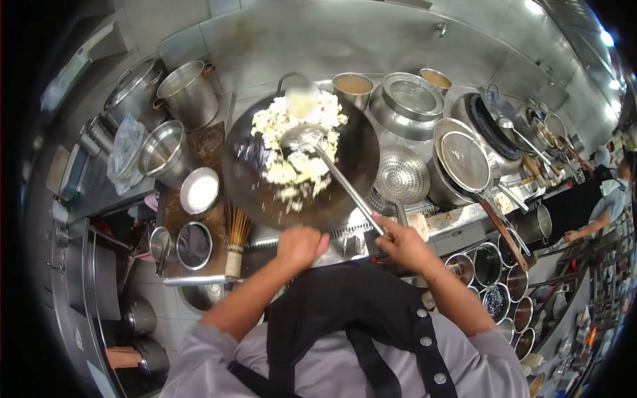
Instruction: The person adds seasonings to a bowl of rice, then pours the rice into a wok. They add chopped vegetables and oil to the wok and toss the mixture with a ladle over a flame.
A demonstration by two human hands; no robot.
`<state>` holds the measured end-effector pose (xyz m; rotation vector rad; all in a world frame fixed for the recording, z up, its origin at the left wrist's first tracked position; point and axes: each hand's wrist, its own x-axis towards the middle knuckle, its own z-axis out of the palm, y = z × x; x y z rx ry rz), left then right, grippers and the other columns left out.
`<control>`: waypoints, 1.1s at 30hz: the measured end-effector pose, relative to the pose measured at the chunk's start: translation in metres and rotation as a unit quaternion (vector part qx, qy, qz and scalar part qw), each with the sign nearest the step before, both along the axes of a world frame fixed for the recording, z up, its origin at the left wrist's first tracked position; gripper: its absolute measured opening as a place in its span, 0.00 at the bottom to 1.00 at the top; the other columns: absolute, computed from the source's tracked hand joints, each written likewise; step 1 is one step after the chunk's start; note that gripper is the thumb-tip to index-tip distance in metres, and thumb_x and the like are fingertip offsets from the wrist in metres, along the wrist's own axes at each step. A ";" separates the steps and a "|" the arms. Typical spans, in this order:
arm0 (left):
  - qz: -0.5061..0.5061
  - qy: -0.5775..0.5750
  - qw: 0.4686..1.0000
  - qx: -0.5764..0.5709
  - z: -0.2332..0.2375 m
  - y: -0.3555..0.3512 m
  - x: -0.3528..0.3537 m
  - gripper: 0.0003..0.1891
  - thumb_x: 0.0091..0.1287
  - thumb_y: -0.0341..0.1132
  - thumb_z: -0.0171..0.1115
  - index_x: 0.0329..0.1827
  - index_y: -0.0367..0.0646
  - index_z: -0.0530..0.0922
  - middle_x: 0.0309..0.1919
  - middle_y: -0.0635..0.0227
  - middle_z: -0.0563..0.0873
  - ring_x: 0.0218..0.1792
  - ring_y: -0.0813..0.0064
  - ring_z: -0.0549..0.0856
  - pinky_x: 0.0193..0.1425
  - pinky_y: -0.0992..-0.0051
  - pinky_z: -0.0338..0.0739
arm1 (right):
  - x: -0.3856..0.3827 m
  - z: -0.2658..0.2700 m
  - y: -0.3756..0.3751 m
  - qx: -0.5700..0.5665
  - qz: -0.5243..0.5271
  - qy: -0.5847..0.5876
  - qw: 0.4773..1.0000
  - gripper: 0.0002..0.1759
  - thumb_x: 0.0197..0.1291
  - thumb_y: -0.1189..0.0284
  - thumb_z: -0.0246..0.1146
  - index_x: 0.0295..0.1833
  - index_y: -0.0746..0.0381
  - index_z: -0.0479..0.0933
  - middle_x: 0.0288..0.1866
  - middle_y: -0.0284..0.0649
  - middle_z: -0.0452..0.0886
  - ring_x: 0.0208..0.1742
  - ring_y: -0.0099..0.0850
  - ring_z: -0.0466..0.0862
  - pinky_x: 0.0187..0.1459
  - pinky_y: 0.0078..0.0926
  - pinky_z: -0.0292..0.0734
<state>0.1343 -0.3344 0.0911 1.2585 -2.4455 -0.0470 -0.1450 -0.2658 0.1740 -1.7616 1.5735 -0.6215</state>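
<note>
My right hand (pixel 405 245) is wrapped around the long metal handle of a ladle (pixel 304 136), whose bowl is over the food in the wok. At the near rim of the dark wok (pixel 242 179), my left hand (pixel 302 249) is closed on the wok's edge; the grip itself is hidden beneath the fingers. Pale white and yellow chopped food (pixel 298 169) lies in the wok, with a blurred patch near the far rim. Just right of the wok rests a perforated strainer (pixel 402 174), its handle pointing towards me.
Left of the wok stand a white-filled bowl (pixel 200 190), a bamboo brush (pixel 235 255) and steel pots (pixel 188 95). To the right are a lidded pot (pixel 413 96), mesh strainers (pixel 464 159) and several seasoning containers (pixel 488 264). Another person (pixel 607 205) stands at far right.
</note>
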 end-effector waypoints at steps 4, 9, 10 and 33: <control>0.016 0.002 1.000 -0.018 0.040 -0.015 0.008 0.21 0.64 0.51 0.63 0.20 0.45 0.82 0.20 0.60 0.83 0.26 0.55 0.85 0.32 0.56 0.79 | -0.004 -0.001 0.020 0.106 -0.018 -0.172 0.979 0.31 0.73 0.67 0.63 0.79 0.54 0.66 0.37 0.42 0.85 0.35 0.30 0.82 0.44 0.30 0.80; 0.042 0.068 0.996 -0.024 0.042 -0.109 -0.007 0.21 0.65 0.51 0.62 0.20 0.43 0.81 0.23 0.59 0.84 0.29 0.53 0.85 0.34 0.54 0.79 | -0.053 -0.049 0.043 0.322 0.034 -0.523 0.788 0.26 0.78 0.66 0.57 0.77 0.58 0.68 0.50 0.38 0.86 0.51 0.25 0.84 0.55 0.24 0.79; 0.048 0.071 0.996 -0.014 0.038 -0.119 -0.008 0.21 0.65 0.50 0.63 0.21 0.43 0.81 0.23 0.59 0.84 0.30 0.53 0.85 0.35 0.54 0.79 | -0.052 -0.063 0.051 0.310 0.004 -0.385 0.869 0.25 0.76 0.62 0.58 0.74 0.60 0.71 0.51 0.40 0.86 0.51 0.26 0.84 0.56 0.26 0.79; 0.049 0.115 0.992 -0.017 0.017 -0.135 -0.022 0.23 0.61 0.43 0.69 0.16 0.40 0.70 0.17 0.57 0.74 0.23 0.51 0.77 0.29 0.53 0.69 | -0.172 -0.531 0.003 0.257 -0.121 0.037 0.958 0.32 0.57 0.49 0.68 0.61 0.59 0.81 0.59 0.51 0.85 0.58 0.43 0.86 0.58 0.39 0.80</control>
